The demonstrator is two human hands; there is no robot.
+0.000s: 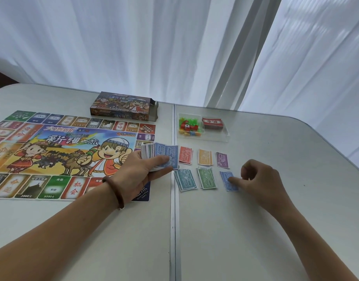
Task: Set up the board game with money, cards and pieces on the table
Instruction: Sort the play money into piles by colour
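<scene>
The colourful game board (59, 151) lies flat on the left half of the table. My left hand (142, 169) grips a fanned stack of play money (162, 156) with blue 2000 notes on top, over the board's right edge. Sorted money piles lie to the right: red (185, 155), orange (205, 157), purple (222, 160), teal 1000 (185, 179), green 500 (207, 178) and blue (228, 180). My right hand (261, 179) has curled fingers, and its forefinger presses on the blue pile.
The open game box (121, 106) stands behind the board. A clear plastic tray (215, 136) at the back right holds small coloured pieces (188, 126) and a red card deck (212, 123). A seam (173, 220) splits the white table. Curtains hang behind.
</scene>
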